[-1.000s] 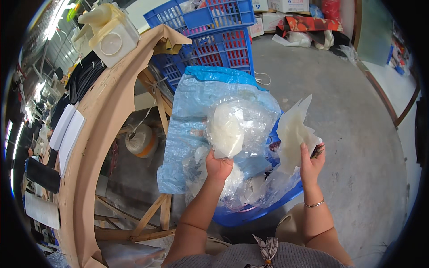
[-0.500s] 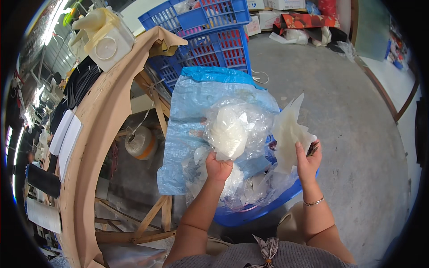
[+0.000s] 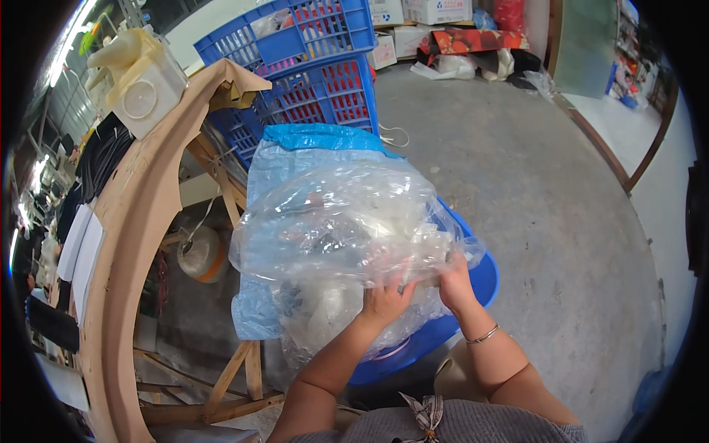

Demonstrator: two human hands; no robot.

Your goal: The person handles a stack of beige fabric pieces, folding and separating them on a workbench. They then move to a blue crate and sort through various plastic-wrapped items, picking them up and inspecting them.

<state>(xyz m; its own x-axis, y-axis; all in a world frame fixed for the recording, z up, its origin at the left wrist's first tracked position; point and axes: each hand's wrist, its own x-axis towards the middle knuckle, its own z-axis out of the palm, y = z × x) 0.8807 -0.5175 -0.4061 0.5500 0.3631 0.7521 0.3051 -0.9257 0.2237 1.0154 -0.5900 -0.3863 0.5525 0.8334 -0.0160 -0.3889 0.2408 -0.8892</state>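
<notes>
A large, puffed clear plastic bag (image 3: 295, 236) spreads in front of me, over a blue woven sack (image 3: 258, 295) and a blue basin (image 3: 484, 277). My left hand (image 3: 385, 301) grips its near edge, the fingers showing blurrily through the film. Close beside it, my right hand (image 3: 456, 286) has its fingers closed on the bag's right end. Something pale shows through the plastic, but whether it is inside or beneath the bag I cannot tell. More crumpled clear plastic with whitish contents (image 3: 317, 314) lies below my left hand.
Stacked blue crates (image 3: 317, 92) stand beyond the sack. On the left runs a brown-covered workbench (image 3: 148, 199) bearing a white plastic container (image 3: 148, 96). A round wrapped bundle (image 3: 201, 255) sits beneath it. Grey concrete floor (image 3: 546, 192) extends right; cardboard boxes (image 3: 436, 11) stand at the back.
My hands have come together on the large clear bag, now spread wide. The cream sheet from my right hand and the white bundle by my left are no longer plainly visible. The view has shifted.
</notes>
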